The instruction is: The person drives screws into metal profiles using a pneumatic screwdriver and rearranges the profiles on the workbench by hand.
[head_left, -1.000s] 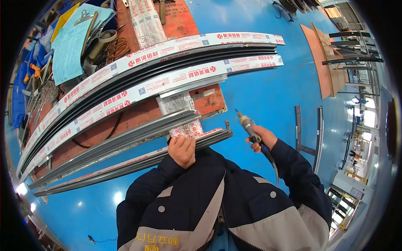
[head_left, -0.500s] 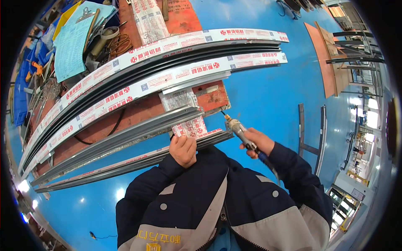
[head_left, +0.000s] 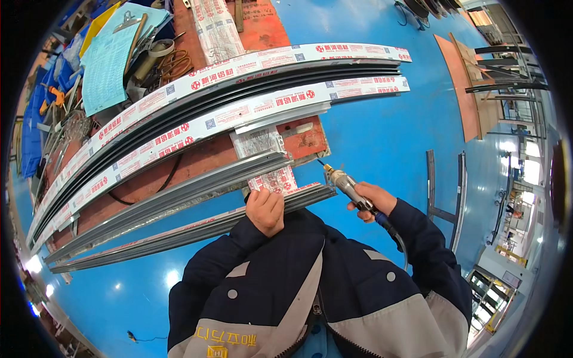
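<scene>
The person's left hand (head_left: pixel 265 213) is bending its fingers, close together, over the near metal profile (head_left: pixel 313 196), apparently to steady that long piece, since much of it is hanging over the floor (head_left: pixel 143 256) in front of the surface (head_left: pixel 307 142). The right hand (head_left: pixel 379 198) is wrapping its fingers around the body of a power drill (head_left: pixel 348 184); this grip is probably serving to direct the bit while leaving the hose (head_left: pixel 404 249) trailing freely by the sleeve. A film-wrapped strip (head_left: pixel 255 142) is lying crosswise under the middle profile (head_left: pixel 209 178), perhaps to protect its finish from the surface. Farther off, the white-wrapped profiles (head_left: pixel 218 124) are resting side by side, seemingly to keep them orderly.

The near profile is running beneath the left hand, stretching away to the left, with its short right end pointing toward the drill. The drill is sitting inside the right hand, to the right of the left hand and well apart from it. Its tip is standing near the surface's corner; whether it is touching anything, one cannot tell.
</scene>
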A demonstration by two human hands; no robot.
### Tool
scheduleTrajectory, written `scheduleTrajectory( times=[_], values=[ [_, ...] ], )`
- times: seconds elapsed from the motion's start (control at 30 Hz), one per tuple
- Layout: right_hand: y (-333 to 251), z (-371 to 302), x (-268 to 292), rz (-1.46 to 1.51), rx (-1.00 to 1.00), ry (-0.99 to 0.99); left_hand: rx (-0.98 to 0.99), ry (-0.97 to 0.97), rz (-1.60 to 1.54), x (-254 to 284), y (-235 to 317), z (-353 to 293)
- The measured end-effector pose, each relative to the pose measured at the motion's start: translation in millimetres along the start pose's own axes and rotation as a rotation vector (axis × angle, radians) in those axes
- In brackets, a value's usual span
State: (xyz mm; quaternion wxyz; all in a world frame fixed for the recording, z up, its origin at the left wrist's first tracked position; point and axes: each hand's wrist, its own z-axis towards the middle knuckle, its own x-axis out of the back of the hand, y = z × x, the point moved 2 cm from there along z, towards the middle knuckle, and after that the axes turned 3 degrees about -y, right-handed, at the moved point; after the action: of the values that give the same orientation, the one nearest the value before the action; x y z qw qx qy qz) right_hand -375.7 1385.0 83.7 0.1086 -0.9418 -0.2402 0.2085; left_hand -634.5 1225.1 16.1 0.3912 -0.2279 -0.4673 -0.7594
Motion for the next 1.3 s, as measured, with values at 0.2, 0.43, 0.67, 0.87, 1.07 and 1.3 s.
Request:
scheduleTrajectory(
  times=[0.2,0.43,0.67,0.87,1.07,1.3],
  values=[
    [12,-13,10,-0.02,0.149,0.049,-0.023,0.019,-0.015,0,2,8],
    [18,-27,7,-0.012,0.12,0.044,0.07,-0.142,0.002,-9,0,16],
    [16,-16,31,0.084,0.129,0.083,0.324,-0.232,0.123,11,8,20],
    [18,3,36,0.194,0.11,-0.011,0.483,-0.399,0.367,36,-18,-24],
    [13,4,48,0.217,0.065,-0.073,0.267,-0.245,0.361,31,-15,-31],
    [11,7,32,0.21,0.042,-0.063,0.25,-0.229,0.371,32,-14,-21]
  ],
)
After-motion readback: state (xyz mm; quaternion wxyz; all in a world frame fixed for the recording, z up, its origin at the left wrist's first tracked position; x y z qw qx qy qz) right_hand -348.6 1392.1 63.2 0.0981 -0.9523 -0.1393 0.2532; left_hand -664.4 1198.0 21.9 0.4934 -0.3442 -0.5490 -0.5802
